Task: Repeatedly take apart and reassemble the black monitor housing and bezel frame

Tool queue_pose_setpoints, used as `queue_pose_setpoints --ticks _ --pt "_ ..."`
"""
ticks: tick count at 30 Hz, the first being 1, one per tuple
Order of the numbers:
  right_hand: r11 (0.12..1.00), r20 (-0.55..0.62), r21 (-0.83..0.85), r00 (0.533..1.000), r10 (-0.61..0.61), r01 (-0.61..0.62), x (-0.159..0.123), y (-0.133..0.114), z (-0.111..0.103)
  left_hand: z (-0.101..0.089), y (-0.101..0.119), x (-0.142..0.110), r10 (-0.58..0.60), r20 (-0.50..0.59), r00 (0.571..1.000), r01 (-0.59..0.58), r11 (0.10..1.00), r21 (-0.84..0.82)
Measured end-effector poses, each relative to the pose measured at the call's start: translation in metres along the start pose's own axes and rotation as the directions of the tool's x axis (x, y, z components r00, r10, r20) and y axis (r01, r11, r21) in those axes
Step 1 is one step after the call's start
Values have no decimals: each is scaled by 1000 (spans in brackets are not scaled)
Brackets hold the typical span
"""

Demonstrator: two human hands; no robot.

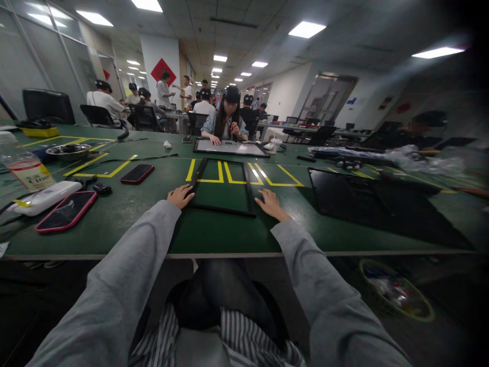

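A thin black rectangular frame lies flat on the green table in front of me, and the tabletop shows through its middle. My left hand rests at the frame's left bar near the front corner, palm down, fingers stretched out and touching or close beside the bar. Along the right bar lies my right hand, fingers spread, thumb side against or very near the bar. Neither hand is wrapped round the frame. Yellow tape marks on the table run under and beyond its far part.
Large black panels lie to the right. Pink-edged phones, a white device, a bottle and a metal bowl are at left. Opposite, a person works over a framed panel. A basket stands below right.
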State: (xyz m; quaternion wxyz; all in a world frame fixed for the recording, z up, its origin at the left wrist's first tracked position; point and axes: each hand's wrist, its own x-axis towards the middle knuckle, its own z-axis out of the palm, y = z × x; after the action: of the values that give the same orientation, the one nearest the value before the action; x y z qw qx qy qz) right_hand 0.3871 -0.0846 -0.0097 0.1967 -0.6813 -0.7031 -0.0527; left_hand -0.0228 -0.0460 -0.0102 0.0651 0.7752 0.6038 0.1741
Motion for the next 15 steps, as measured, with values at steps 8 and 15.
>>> queue_pose_setpoints --ticks 8,15 --pt "1000 99 -6 995 -26 26 -3 13 12 -5 -7 3 13 47 999 -13 1000 9" --pt "1000 120 -2 993 -18 18 -1 15 14 -3 -9 4 -2 29 1000 2 1000 5"
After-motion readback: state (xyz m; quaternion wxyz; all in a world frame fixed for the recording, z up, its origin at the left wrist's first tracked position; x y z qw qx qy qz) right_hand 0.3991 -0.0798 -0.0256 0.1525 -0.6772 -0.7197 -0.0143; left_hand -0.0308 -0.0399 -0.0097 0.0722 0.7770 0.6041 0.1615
